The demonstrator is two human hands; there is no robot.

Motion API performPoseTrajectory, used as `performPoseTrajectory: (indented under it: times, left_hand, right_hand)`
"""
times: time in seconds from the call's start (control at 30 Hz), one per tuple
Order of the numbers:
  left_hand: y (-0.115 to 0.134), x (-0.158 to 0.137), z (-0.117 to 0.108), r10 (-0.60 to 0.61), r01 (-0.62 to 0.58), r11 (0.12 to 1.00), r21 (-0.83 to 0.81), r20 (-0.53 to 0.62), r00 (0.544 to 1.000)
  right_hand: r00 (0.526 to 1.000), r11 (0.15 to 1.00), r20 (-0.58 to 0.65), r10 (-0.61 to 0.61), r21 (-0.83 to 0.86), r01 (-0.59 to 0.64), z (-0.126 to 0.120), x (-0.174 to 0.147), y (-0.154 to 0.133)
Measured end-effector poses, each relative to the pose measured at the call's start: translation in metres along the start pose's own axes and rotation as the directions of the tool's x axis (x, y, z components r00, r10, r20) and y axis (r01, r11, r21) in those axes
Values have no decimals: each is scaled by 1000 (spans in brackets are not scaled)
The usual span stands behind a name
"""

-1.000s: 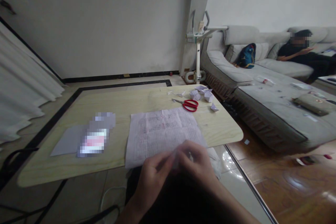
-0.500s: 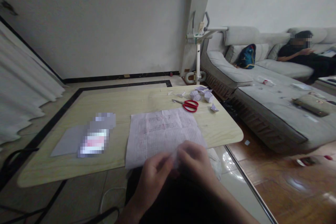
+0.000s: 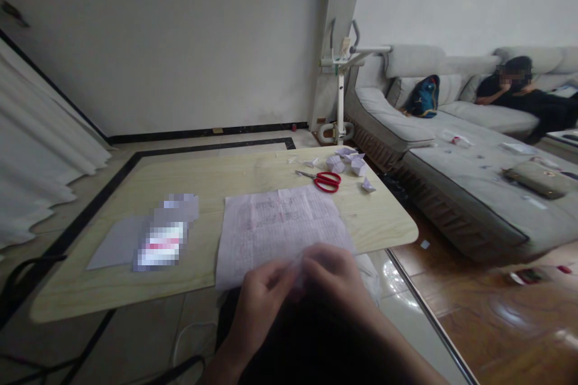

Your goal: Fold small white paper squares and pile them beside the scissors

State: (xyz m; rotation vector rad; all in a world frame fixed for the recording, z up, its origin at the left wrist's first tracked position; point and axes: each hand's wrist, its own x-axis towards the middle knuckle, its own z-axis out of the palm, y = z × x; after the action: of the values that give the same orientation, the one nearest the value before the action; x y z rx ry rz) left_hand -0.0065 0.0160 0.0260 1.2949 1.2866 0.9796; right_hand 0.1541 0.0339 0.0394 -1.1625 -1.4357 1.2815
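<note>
My left hand point(image 3: 270, 289) and my right hand point(image 3: 332, 271) meet over the table's near edge, fingers pinched together. Between them a small piece of white paper point(image 3: 298, 261) shows, blurred and mostly covered by my fingers. Under and beyond the hands lies a large creased sheet of printed paper point(image 3: 275, 231). Red-handled scissors point(image 3: 327, 181) rest just past its far edge, blades pointing left. Several folded paper pieces point(image 3: 336, 163) sit near the far right corner, with one small folded piece point(image 3: 367, 184) nearer the right edge.
On the left of the wooden table point(image 3: 180, 174) lie a white sheet point(image 3: 118, 243) and a blurred-out bright object point(image 3: 165, 240). A grey sofa point(image 3: 469, 192) stands to the right, with a backpack point(image 3: 425, 97), a bag point(image 3: 535, 177) and a seated person point(image 3: 515, 87).
My hands stay together in nearly the same place, with only slight finger movement. On the sofa, the person has raised a hand towards the head.
</note>
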Motion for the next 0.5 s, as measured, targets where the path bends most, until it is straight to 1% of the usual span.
performPoseTrajectory:
  times: [0.07,0.2,0.27,0.37,0.5]
  left_hand:
    - [0,0,0,-17,17,1000,11,2,1000]
    - [2,-1,0,-42,41,998,41,14,999]
    - [1,-2,0,-22,20,999,50,38,999]
    - [-3,-3,-1,40,-43,998,45,65,997]
    - [-7,-1,-2,103,-103,989,110,7,995]
  right_hand:
    - [1000,1000,18,16,4,-16,-1,0,0]
    - [999,999,-9,36,-34,-37,1,2,0]
    - [999,999,-18,43,-19,-43,1,3,0]
    - [998,999,-35,48,5,-47,1,3,0]
    - [996,997,-47,76,5,-76,1,2,-2]
